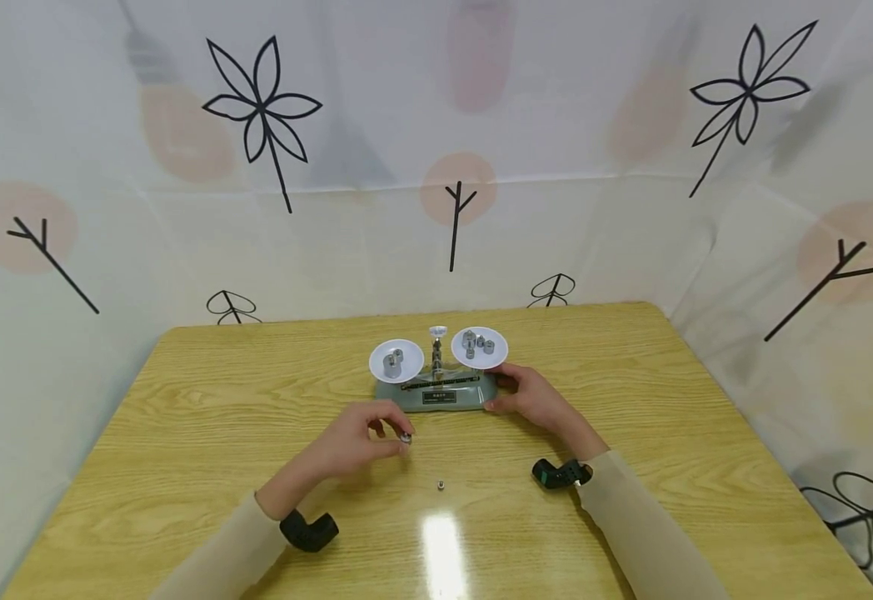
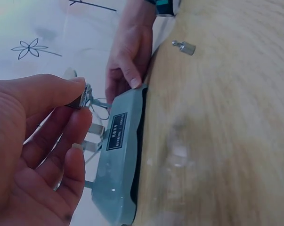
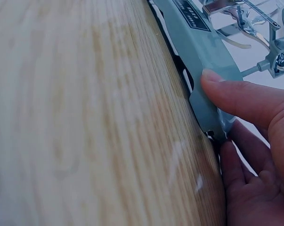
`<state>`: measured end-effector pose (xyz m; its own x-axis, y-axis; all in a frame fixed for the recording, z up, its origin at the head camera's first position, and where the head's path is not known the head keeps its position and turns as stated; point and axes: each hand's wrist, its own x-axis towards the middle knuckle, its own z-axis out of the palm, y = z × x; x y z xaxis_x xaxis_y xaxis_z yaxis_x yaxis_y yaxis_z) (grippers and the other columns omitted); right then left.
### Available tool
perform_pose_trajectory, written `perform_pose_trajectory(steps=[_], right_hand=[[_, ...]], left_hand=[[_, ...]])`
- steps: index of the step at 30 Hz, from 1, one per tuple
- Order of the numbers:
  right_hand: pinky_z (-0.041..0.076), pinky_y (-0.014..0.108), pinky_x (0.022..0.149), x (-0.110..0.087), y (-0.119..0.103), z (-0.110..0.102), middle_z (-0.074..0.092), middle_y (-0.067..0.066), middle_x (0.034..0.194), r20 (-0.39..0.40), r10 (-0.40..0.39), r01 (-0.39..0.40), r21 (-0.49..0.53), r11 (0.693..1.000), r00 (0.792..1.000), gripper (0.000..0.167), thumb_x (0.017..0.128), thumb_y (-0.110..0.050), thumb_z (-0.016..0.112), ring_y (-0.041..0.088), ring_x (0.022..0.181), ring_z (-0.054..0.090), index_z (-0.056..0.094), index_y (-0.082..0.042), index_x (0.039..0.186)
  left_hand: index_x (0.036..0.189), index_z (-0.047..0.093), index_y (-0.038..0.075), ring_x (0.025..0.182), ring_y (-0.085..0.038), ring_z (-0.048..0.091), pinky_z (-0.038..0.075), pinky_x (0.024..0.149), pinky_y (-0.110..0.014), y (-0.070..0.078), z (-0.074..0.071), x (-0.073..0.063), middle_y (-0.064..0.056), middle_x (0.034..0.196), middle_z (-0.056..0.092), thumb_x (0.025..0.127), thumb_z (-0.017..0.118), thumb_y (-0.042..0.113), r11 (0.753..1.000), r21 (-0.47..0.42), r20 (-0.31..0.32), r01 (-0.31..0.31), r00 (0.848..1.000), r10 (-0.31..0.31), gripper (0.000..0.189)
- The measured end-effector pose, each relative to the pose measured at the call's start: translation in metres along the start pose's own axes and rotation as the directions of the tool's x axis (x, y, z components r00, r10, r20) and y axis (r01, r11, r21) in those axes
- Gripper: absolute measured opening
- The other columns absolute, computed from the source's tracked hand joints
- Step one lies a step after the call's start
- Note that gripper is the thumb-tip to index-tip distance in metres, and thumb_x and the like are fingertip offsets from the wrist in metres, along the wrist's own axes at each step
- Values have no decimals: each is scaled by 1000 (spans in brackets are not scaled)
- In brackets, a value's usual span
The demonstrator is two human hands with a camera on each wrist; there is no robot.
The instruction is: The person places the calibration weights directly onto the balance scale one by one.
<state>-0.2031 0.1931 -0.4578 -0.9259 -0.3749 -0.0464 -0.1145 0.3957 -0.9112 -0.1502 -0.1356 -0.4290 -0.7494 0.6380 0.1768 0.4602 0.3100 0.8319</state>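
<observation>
A grey-green balance scale (image 1: 439,400) stands near the middle of the table. Its left white pan (image 1: 379,367) carries a large and a small metal weight (image 1: 391,367); several weights (image 1: 470,340) stand on the right pan (image 1: 500,348). In front of the base, my left hand (image 1: 357,437) pinches a small metal weight (image 1: 406,437) between thumb and fingertips, mostly covered by them in the left wrist view. My right hand (image 1: 534,398) grips the right end of the base, its thumb (image 3: 236,96) on the front. One tiny knobbed weight (image 1: 441,485) is on the table nearer me.
The wooden table (image 1: 256,375) ends at a patterned cloth backdrop (image 1: 369,242) behind and at the sides. A black wrist camera (image 1: 309,532) is on my left wrist, another (image 1: 560,475) on my right.
</observation>
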Motion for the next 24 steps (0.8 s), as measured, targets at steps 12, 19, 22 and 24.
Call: perform_pose_trajectory(steps=[12,19,22,24], right_hand=[[36,48,110,5,14,-1,53,18,141,-10,-15,15,14,1000,1000,71,80,-8,83,36,130,49,51,1,143],[37,49,110,5,14,-1,52,18,142,-7,-16,16,15,1000,1000,71,80,-8,83,36,131,49,50,1,143],[37,49,110,6,16,-1,52,19,143,-8,-16,16,12,1000,1000,71,81,-7,82,36,131,49,49,1,144],[36,50,110,6,16,-1,51,20,143,-6,-18,18,8,1000,1000,71,82,-6,81,37,131,48,48,2,144]], left_hand=[[102,73,16,92,-15,64,52,74,-39,10,-18,6,5,99,69,88,76,7,1000,2,-76,21,997,-20,16],[102,73,15,90,-15,64,52,73,-34,12,-25,12,5,100,69,89,76,12,1000,14,-151,7,989,-5,14],[103,74,13,91,-17,64,52,72,-35,13,-28,15,5,100,69,89,77,12,1000,16,-175,-8,984,11,14],[103,74,11,91,-17,65,52,72,-36,14,-30,17,4,99,69,89,77,11,1000,21,-186,-14,982,17,15]])
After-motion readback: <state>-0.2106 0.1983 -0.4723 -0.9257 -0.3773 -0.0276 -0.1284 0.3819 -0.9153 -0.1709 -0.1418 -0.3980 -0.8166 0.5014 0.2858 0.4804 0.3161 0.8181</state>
